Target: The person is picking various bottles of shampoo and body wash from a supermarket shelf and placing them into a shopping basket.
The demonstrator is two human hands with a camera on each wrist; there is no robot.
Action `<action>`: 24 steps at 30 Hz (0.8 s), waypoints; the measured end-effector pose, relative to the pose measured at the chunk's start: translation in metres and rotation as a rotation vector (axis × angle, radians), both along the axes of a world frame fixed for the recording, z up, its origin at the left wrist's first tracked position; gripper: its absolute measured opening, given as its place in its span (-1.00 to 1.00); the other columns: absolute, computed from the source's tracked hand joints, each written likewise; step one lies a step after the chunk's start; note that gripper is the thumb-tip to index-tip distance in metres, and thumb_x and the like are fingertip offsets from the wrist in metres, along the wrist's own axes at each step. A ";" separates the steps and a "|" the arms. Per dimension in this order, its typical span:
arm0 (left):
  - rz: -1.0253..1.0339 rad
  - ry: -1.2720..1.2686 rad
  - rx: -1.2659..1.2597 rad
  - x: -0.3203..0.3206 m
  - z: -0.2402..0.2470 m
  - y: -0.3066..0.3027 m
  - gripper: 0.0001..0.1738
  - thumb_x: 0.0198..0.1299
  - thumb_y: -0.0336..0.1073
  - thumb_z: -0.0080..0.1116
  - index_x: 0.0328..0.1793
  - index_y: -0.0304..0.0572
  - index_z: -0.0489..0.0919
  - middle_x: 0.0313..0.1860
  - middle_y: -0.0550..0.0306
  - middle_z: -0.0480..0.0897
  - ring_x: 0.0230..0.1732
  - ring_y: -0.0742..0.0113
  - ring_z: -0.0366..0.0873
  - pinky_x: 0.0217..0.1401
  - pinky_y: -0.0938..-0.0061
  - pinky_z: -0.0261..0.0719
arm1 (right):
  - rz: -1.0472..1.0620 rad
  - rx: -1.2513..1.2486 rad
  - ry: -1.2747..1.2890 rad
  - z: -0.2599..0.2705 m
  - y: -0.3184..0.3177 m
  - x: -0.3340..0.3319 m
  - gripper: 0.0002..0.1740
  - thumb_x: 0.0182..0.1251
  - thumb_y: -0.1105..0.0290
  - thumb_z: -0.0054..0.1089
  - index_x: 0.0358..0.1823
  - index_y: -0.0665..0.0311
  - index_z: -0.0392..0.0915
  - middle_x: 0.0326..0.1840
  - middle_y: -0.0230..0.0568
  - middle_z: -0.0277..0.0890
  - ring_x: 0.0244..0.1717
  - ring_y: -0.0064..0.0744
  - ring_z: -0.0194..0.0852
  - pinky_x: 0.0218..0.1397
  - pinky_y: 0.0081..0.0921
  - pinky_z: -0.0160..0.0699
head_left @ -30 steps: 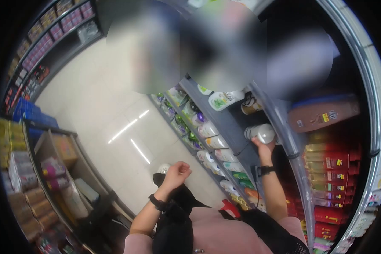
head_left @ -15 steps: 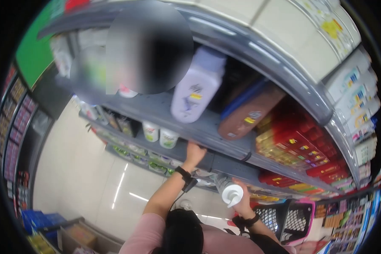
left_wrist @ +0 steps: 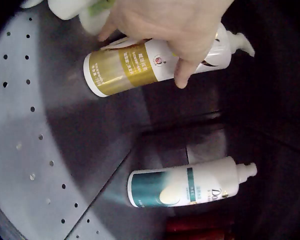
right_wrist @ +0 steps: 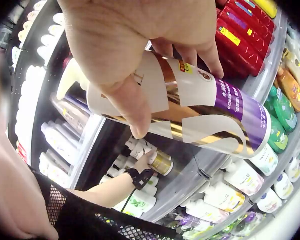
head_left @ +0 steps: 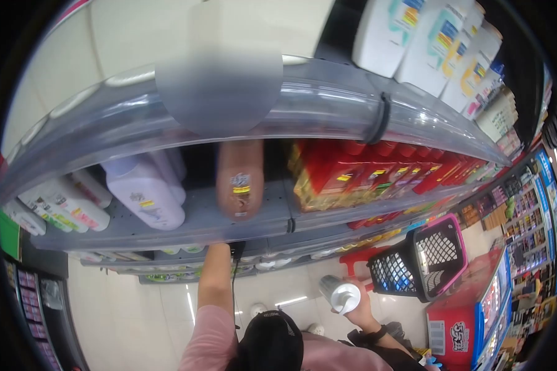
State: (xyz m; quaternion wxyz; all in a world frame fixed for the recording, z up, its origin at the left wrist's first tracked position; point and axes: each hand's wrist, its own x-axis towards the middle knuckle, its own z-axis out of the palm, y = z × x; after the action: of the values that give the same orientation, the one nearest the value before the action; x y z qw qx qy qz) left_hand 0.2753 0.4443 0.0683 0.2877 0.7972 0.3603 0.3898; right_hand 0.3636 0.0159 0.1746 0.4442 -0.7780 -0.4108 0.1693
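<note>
A white pump bottle with a purple base band and gold swirls [right_wrist: 225, 117] is held by my right hand [right_wrist: 140, 45], thumb on one side and fingers on the other. The head view has this right hand [head_left: 360, 306] low and out in front of the shelves, the bottle's white pump top [head_left: 346, 298] facing up. My left hand [left_wrist: 170, 25] reaches into a lower shelf and grips a white and gold pump bottle [left_wrist: 132, 67], thumb over its side. Upper shelving hides that hand in the head view; only the forearm [head_left: 215, 278] shows.
Beside the gold bottle stands a white and teal pump bottle [left_wrist: 185, 185]. Above the left arm, a shelf carries lilac bottles [head_left: 145, 191], a brown bottle [head_left: 240, 185] and red packs [head_left: 365, 176]. A black shopping basket with pink trim [head_left: 421, 260] stands to the right.
The head view has swung to face the shelves squarely. My left hand has gone from beside my body to the shelf edge, then in under it. The right hand has drawn back with its bottle.
</note>
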 end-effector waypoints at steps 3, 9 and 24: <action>-0.007 -0.029 -0.046 -0.010 0.010 -0.001 -0.49 -0.19 -0.39 0.40 -0.01 -0.23 0.53 -0.13 -0.10 0.64 0.00 0.01 0.57 0.05 0.28 0.51 | -0.042 -0.035 0.035 0.008 -0.010 0.001 0.04 -0.41 0.33 0.69 0.20 0.29 0.24 0.11 -0.08 0.45 0.09 -0.27 0.48 0.14 -0.39 0.47; -0.011 -0.070 -0.153 -0.015 0.031 -0.018 -0.51 -0.19 -0.39 0.40 -0.04 -0.23 0.55 -0.13 -0.10 0.64 0.02 0.01 0.57 0.07 0.27 0.49 | -0.071 -0.032 0.074 0.007 -0.037 0.005 0.03 -0.40 0.34 0.69 0.21 0.28 0.25 0.10 -0.10 0.45 0.08 -0.28 0.48 0.15 -0.39 0.45; -0.194 -0.464 -0.144 -0.049 0.031 -0.265 -0.10 -0.33 -0.49 0.49 0.24 -0.14 0.27 0.32 -0.08 0.35 0.34 0.07 0.30 0.38 0.27 0.27 | -0.017 0.166 0.109 0.013 -0.190 0.050 0.01 -0.40 0.34 0.69 0.19 0.26 0.26 0.10 -0.13 0.45 0.10 -0.30 0.47 0.18 -0.38 0.45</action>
State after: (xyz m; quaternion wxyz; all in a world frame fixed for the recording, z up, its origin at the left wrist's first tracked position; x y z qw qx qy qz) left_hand 0.2266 0.1797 0.0991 0.4548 0.6947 0.2335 0.5060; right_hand 0.4137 -0.1739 0.1872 0.5300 -0.7318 -0.3919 0.1729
